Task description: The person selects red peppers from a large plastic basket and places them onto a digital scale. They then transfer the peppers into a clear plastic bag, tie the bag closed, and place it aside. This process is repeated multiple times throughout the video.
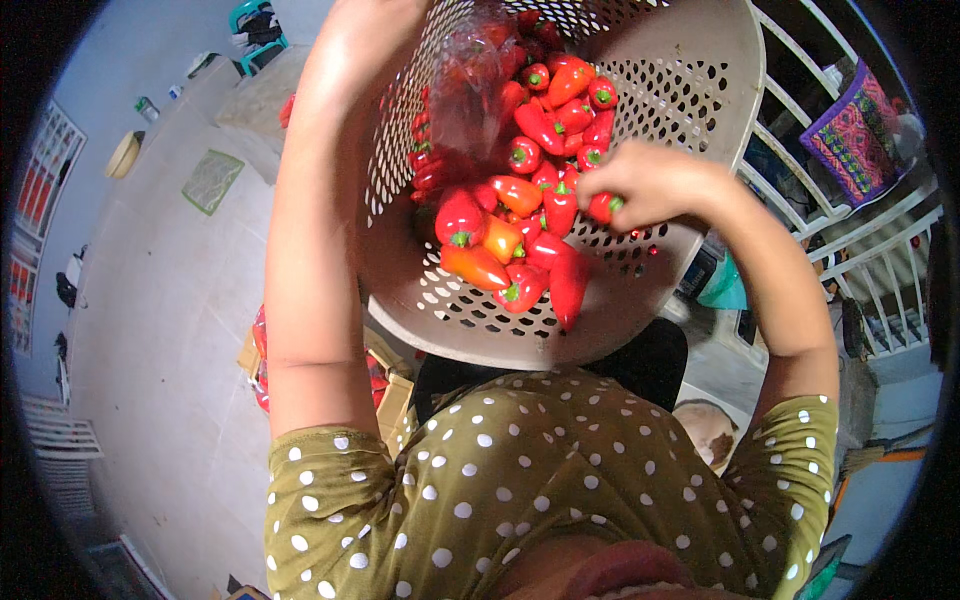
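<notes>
A large beige perforated plastic basket (pixel 694 142) is tilted towards me, with many small red and orange peppers (pixel 540 127) heaped inside. My right hand (pixel 649 184) is inside its right part, its fingers closed around a small red pepper (pixel 602 207) with a green stem. A clear plastic bag (pixel 469 90) lies over the peppers on the basket's left side. My left forearm stretches along the left wall; my left hand (pixel 379 26) reaches the top picture edge, where its fingers are out of sight. An orange-yellow pepper (pixel 501 238) shows among the red ones near the front.
Below my left arm stands an open cardboard box (pixel 394 397) with red contents in plastic. White metal railings (pixel 795 135) run along the right, with a purple patterned cloth (pixel 855 139) hanging there. A brown-and-white animal (pixel 705 431) lies by my right side. Pale tiled floor (pixel 165 322) extends left.
</notes>
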`<control>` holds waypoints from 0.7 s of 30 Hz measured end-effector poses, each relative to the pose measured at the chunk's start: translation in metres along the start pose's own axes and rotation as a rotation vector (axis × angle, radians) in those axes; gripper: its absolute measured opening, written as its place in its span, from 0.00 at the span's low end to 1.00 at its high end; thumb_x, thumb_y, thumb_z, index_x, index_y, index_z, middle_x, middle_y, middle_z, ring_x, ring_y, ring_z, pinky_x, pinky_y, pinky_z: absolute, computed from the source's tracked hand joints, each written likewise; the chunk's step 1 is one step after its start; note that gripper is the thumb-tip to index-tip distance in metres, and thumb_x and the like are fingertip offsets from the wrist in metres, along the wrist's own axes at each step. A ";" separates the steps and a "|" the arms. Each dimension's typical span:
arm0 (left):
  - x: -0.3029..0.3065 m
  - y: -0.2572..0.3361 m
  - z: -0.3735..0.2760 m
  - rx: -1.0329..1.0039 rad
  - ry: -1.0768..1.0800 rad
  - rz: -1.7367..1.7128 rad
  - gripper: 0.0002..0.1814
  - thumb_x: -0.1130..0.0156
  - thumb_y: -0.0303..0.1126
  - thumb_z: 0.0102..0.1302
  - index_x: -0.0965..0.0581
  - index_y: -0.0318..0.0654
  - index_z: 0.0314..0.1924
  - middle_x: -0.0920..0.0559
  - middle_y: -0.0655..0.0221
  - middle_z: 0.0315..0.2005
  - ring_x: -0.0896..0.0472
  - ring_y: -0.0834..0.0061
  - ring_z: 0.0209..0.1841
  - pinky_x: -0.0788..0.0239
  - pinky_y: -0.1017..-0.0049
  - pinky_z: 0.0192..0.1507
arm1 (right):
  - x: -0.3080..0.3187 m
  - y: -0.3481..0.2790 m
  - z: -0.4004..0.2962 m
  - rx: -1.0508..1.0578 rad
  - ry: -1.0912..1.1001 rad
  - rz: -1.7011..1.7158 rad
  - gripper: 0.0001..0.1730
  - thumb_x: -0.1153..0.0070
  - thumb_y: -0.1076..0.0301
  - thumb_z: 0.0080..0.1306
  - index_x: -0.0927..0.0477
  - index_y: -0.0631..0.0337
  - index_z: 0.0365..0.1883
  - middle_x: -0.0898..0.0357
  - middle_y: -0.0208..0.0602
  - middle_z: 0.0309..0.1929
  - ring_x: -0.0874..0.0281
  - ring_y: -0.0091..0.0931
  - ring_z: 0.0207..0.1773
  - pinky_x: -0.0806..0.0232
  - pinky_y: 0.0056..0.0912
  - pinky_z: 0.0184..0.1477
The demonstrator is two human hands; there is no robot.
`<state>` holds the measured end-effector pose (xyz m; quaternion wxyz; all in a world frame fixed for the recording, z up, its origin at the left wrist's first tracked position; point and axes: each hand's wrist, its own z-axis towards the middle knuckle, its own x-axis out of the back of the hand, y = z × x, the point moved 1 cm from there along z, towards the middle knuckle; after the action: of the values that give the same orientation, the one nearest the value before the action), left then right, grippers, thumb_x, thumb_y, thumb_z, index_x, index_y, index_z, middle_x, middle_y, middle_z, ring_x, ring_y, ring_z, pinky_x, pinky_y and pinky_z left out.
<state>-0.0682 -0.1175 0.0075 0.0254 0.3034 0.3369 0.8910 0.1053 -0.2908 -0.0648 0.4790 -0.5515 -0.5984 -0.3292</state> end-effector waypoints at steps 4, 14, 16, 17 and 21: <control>-0.003 -0.012 0.002 0.006 0.011 -0.142 0.18 0.50 0.33 0.63 0.31 0.27 0.49 0.22 0.59 0.37 0.27 0.73 0.40 0.37 0.74 0.45 | 0.044 0.020 -0.095 0.100 0.768 0.360 0.22 0.46 0.74 0.48 0.25 0.61 0.45 0.26 0.37 0.46 0.29 0.28 0.51 0.37 0.31 0.53; -0.018 -0.014 0.007 0.142 -0.019 -0.342 0.20 0.46 0.37 0.63 0.30 0.35 0.51 0.25 0.74 0.34 0.30 0.82 0.35 0.40 0.83 0.38 | -0.211 0.205 -0.150 -0.954 1.363 0.860 0.11 0.49 0.73 0.56 0.22 0.61 0.39 0.23 0.36 0.26 0.26 0.25 0.29 0.33 0.26 0.37; -0.015 -0.020 0.008 0.151 0.003 -0.391 0.18 0.47 0.37 0.63 0.29 0.34 0.49 0.25 0.75 0.33 0.32 0.83 0.34 0.41 0.83 0.37 | -0.258 0.209 -0.106 -1.077 1.353 0.330 0.27 0.49 0.72 0.50 0.30 0.56 0.52 0.30 0.54 0.45 0.35 0.43 0.52 0.41 0.41 0.54; -0.013 -0.027 0.009 0.162 -0.006 -0.379 0.17 0.48 0.37 0.64 0.28 0.33 0.47 0.26 0.76 0.32 0.33 0.84 0.33 0.41 0.83 0.36 | -0.263 0.192 -0.084 -1.198 1.358 0.145 0.30 0.49 0.69 0.51 0.34 0.55 0.56 0.35 0.56 0.51 0.39 0.45 0.55 0.46 0.44 0.58; -0.015 -0.018 0.009 0.159 0.015 -0.265 0.18 0.48 0.38 0.64 0.29 0.33 0.48 0.24 0.73 0.33 0.31 0.83 0.35 0.40 0.83 0.39 | -0.313 0.192 -0.052 -1.418 1.216 -0.059 0.32 0.50 0.67 0.52 0.36 0.58 0.58 0.35 0.50 0.54 0.40 0.44 0.58 0.49 0.50 0.61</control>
<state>-0.0538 -0.1026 -0.0062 0.1162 0.2505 0.4435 0.8527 0.2822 -0.4133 -0.3666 0.2530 -0.4326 0.0817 -0.8615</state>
